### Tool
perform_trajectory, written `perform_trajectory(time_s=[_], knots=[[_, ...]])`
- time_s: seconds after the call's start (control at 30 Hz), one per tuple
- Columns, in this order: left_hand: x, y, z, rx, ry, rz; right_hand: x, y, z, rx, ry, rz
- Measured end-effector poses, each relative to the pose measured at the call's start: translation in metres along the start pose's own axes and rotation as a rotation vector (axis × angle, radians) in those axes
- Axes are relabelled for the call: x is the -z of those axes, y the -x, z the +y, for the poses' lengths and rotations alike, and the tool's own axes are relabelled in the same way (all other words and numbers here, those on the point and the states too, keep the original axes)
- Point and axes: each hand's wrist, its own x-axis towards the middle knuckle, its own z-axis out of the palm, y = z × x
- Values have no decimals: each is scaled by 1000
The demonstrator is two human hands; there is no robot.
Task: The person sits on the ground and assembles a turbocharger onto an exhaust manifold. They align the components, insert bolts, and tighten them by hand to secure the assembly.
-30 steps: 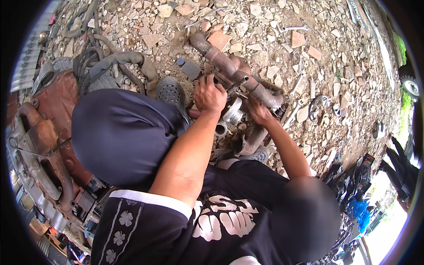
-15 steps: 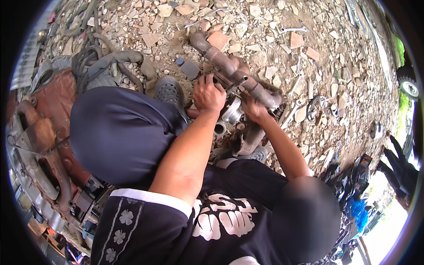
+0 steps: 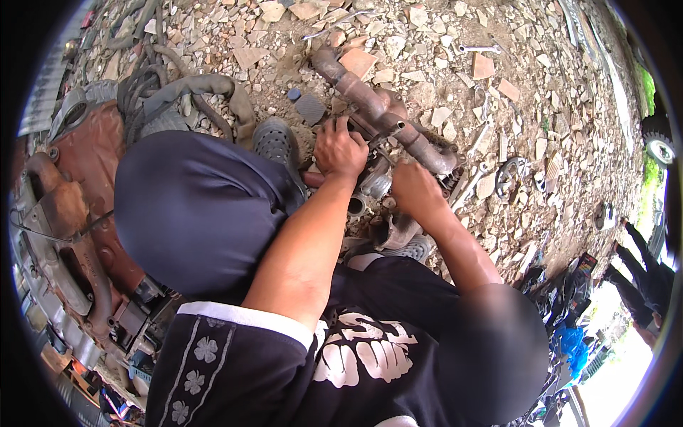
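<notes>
The rusty exhaust manifold point(image 3: 388, 121) is lying on the rubble ground point(image 3: 541, 92), judged heavy, rigid and rough; its pipe runs would be gripped best. The left hand point(image 3: 340, 151) is clamped on it; the right hand point(image 3: 415, 188) is closed on the metal housing point(image 3: 377, 186) beneath.

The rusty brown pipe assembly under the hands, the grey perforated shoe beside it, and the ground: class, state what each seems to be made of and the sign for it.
Rusty brown pipe assembly: probably cast iron or steel, matt, with rust-brown scale.
Grey perforated shoe: likely moulded rubber or foam plastic, dull, with rows of holes.
Ground: broken stone and brick rubble, dry and dusty.
</notes>
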Motion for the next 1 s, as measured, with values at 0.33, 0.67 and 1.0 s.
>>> perform_trajectory(time_s=[0.33, 0.67, 1.0], knots=[[2, -1, 3, 4, 18, -2, -59, -18, 63, 160, -195, 160], [-6, 0, -3, -51, 53, 72, -109, -53, 81, 229, -347, 419], [-5, -1, 2, -43, 19, 46, -151, -95, 115, 427, -9, 610]])
